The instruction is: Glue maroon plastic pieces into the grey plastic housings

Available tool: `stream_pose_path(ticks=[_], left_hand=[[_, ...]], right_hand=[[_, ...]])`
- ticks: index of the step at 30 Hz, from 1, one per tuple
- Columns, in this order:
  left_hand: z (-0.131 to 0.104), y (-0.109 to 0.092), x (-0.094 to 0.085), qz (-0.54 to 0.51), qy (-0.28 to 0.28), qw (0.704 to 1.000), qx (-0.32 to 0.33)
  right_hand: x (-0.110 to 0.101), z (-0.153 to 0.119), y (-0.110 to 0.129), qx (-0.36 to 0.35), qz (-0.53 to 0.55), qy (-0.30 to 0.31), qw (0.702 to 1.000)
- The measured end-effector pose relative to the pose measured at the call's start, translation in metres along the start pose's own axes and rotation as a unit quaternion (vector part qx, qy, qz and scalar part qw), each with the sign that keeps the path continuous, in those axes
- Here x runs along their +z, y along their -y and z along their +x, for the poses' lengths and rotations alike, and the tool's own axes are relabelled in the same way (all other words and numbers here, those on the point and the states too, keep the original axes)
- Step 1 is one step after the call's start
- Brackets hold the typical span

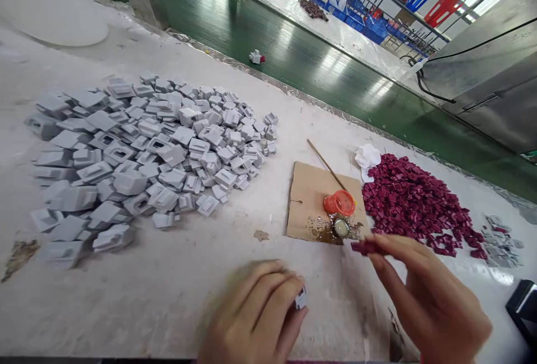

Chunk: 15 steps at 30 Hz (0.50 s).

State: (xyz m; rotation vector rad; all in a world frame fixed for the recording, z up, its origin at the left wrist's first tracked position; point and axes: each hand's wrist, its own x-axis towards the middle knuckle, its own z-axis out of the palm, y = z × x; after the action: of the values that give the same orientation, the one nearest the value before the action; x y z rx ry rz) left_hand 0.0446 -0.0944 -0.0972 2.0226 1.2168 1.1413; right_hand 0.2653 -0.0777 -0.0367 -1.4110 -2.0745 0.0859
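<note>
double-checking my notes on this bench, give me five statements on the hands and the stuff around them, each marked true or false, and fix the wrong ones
1. The left hand holds a small grey part. True.
2. The right hand grips the wooden stick. False: it pinches a maroon piece; the wooden stick extends past the cardboard's edge.
3. The orange-red cup rests on the cardboard. True.
4. In the picture, the maroon pile lies left of the cardboard. False: it lies to the right.
5. A pale piece with a red end lies on the green strip. True.
</note>
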Motion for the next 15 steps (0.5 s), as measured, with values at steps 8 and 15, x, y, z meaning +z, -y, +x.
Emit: stream_pose_path(ticks=[8,15], left_hand=[[0.002,0.001,-0.001,-0.023,0.013,1.0,-0.002],[0.002,0.0,-0.002,-0.026,0.012,1.0,-0.003]], right_hand=[[0.042,-0.024,0.053,0.059,0.169,-0.034,0.983],[0.046,-0.021,0.05,0.038,0.173,-0.003,0.984]])
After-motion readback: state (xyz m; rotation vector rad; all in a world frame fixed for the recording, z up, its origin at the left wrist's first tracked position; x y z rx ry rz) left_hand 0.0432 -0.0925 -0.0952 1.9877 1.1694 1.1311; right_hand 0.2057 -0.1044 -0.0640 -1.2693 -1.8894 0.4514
